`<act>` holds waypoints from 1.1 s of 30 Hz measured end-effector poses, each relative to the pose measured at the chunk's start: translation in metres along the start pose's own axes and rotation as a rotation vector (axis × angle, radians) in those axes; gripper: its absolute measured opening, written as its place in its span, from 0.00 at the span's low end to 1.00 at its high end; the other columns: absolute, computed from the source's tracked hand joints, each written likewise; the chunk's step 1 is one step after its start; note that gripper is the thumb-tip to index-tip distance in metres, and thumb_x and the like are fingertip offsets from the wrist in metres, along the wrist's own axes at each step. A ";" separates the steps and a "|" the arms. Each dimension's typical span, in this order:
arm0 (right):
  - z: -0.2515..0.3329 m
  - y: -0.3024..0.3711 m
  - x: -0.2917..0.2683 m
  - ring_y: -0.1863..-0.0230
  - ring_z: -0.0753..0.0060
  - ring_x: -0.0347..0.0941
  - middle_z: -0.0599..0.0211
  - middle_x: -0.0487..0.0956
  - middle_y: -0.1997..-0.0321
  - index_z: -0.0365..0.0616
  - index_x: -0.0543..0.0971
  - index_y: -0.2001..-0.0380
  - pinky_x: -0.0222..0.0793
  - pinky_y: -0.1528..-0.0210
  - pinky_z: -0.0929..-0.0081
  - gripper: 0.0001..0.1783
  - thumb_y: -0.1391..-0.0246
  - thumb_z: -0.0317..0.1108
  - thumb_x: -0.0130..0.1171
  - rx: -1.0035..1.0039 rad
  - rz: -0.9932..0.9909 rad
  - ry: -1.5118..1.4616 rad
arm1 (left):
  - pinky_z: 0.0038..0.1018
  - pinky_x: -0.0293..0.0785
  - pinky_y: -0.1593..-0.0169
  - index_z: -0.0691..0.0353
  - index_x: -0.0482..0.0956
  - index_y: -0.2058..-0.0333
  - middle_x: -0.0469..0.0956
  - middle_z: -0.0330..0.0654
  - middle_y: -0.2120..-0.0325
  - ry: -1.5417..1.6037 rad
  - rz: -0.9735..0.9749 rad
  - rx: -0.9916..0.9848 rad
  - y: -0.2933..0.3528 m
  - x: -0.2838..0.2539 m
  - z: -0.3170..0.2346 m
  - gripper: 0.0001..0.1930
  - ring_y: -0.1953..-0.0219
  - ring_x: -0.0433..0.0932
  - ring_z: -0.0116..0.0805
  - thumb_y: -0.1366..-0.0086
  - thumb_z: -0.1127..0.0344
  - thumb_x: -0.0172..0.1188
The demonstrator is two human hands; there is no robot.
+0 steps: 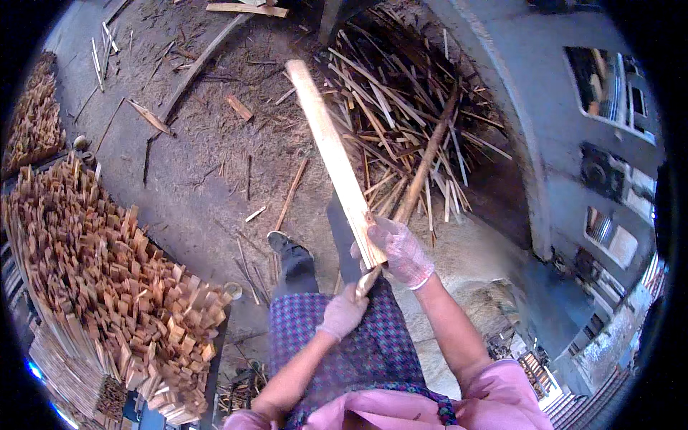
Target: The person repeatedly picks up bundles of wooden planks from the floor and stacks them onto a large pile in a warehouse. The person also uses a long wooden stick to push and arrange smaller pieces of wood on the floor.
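My right hand (403,251), in a thin pale glove, is closed round the near end of a long, light wooden plank (330,147). The plank points away from me, leaning to the left. Lower down, my left hand (344,313), also gloved, grips the end of a stick (368,281) just below the plank's near end. Beyond my right hand, a brownish pole (428,161) lines up with that stick. My right hand hides the stretch between, so I cannot tell whether they are one piece.
A heap of loose sticks (387,100) lies ahead to the right, beside a grey wall (502,93). Tightly packed upright wood pieces (136,287) fill the left side. Scraps such as a short board (239,107) litter the floor. My shoe (278,242) shows below the plank.
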State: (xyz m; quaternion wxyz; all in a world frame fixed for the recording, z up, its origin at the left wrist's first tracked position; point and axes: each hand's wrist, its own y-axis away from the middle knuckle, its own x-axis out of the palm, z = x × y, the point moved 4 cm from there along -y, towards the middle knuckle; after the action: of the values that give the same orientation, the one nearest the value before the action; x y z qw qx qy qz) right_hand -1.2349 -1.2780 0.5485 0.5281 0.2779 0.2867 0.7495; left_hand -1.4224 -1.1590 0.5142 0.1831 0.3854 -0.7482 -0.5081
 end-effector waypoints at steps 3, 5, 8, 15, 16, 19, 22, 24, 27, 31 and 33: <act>-0.001 0.041 0.013 0.63 0.73 0.81 0.63 0.83 0.62 0.35 0.77 0.48 0.79 0.57 0.73 0.27 0.31 0.51 0.57 -0.165 -0.029 0.033 | 0.57 0.74 0.50 0.61 0.71 0.45 0.81 0.67 0.59 0.037 -0.026 0.076 -0.012 0.006 0.019 0.24 0.54 0.79 0.69 0.32 0.52 0.56; 0.019 0.067 0.024 0.63 0.73 0.82 0.63 0.83 0.62 0.34 0.76 0.47 0.80 0.57 0.73 0.27 0.32 0.51 0.58 -0.066 0.015 -0.100 | 0.56 0.73 0.47 0.62 0.71 0.45 0.80 0.67 0.56 0.024 -0.017 0.105 -0.017 -0.005 0.020 0.24 0.51 0.78 0.69 0.32 0.51 0.55; 0.056 0.117 0.039 0.63 0.72 0.83 0.61 0.84 0.59 0.33 0.74 0.43 0.81 0.59 0.73 0.31 0.34 0.52 0.60 -0.075 0.006 -0.143 | 0.53 0.72 0.43 0.64 0.72 0.44 0.79 0.68 0.54 -0.053 -0.024 0.196 -0.039 0.002 0.047 0.26 0.48 0.77 0.67 0.33 0.50 0.56; 0.086 0.212 0.054 0.67 0.67 0.84 0.56 0.85 0.57 0.34 0.74 0.43 0.82 0.63 0.72 0.32 0.36 0.53 0.62 -0.235 -0.036 -0.359 | 0.49 0.77 0.48 0.65 0.80 0.51 0.82 0.65 0.58 -0.096 -0.102 0.276 -0.051 -0.028 0.034 0.28 0.51 0.82 0.61 0.36 0.44 0.58; 0.076 0.226 0.042 0.68 0.67 0.84 0.56 0.85 0.58 0.35 0.74 0.44 0.82 0.63 0.72 0.32 0.36 0.53 0.62 -0.249 -0.071 -0.395 | 0.47 0.78 0.51 0.64 0.81 0.52 0.84 0.62 0.61 -0.178 -0.108 0.279 -0.033 -0.033 0.005 0.29 0.54 0.83 0.58 0.36 0.41 0.58; 0.093 0.255 0.057 0.68 0.68 0.84 0.57 0.84 0.61 0.36 0.75 0.45 0.81 0.65 0.72 0.33 0.37 0.55 0.63 -0.262 0.018 -0.485 | 0.48 0.78 0.50 0.66 0.81 0.53 0.83 0.64 0.61 -0.094 -0.113 0.233 -0.037 -0.054 0.009 0.27 0.53 0.83 0.61 0.38 0.45 0.59; 0.080 0.272 0.057 0.69 0.67 0.83 0.59 0.84 0.63 0.36 0.75 0.45 0.80 0.66 0.72 0.33 0.38 0.56 0.64 -0.285 -0.039 -0.432 | 0.49 0.78 0.50 0.67 0.80 0.54 0.83 0.66 0.61 -0.042 -0.095 0.223 -0.027 -0.059 -0.002 0.26 0.54 0.83 0.63 0.39 0.49 0.59; 0.081 0.287 0.053 0.69 0.68 0.83 0.60 0.84 0.64 0.36 0.74 0.45 0.80 0.66 0.72 0.33 0.38 0.56 0.63 -0.293 -0.097 -0.416 | 0.48 0.79 0.51 0.68 0.80 0.54 0.83 0.66 0.62 -0.069 -0.058 0.203 -0.019 -0.057 -0.015 0.25 0.55 0.83 0.62 0.39 0.50 0.59; 0.073 0.288 0.057 0.70 0.70 0.82 0.61 0.84 0.64 0.36 0.75 0.44 0.80 0.66 0.73 0.31 0.36 0.53 0.62 -0.283 -0.139 -0.345 | 0.46 0.80 0.54 0.71 0.80 0.56 0.83 0.65 0.65 -0.082 -0.118 0.224 -0.037 -0.064 0.004 0.25 0.58 0.85 0.59 0.39 0.51 0.58; 0.056 0.307 0.044 0.66 0.74 0.81 0.65 0.84 0.63 0.37 0.77 0.46 0.79 0.62 0.75 0.27 0.33 0.51 0.60 -0.212 -0.199 -0.296 | 0.45 0.80 0.55 0.71 0.80 0.56 0.84 0.64 0.66 -0.074 -0.103 0.232 -0.024 -0.056 -0.012 0.26 0.59 0.86 0.58 0.39 0.50 0.59; 0.054 0.311 0.047 0.65 0.74 0.81 0.65 0.84 0.63 0.36 0.77 0.47 0.78 0.61 0.75 0.27 0.33 0.51 0.60 -0.211 -0.183 -0.316 | 0.39 0.77 0.69 0.67 0.77 0.57 0.79 0.50 0.74 -0.087 -0.101 0.251 -0.039 -0.054 -0.002 0.21 0.73 0.81 0.43 0.38 0.53 0.61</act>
State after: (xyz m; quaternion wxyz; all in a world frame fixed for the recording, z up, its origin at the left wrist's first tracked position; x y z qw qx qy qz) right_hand -1.4058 -1.3127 0.8153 0.6586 0.3080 0.1442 0.6713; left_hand -1.3710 -1.1262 0.4862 0.0750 0.4197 -0.7928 -0.4354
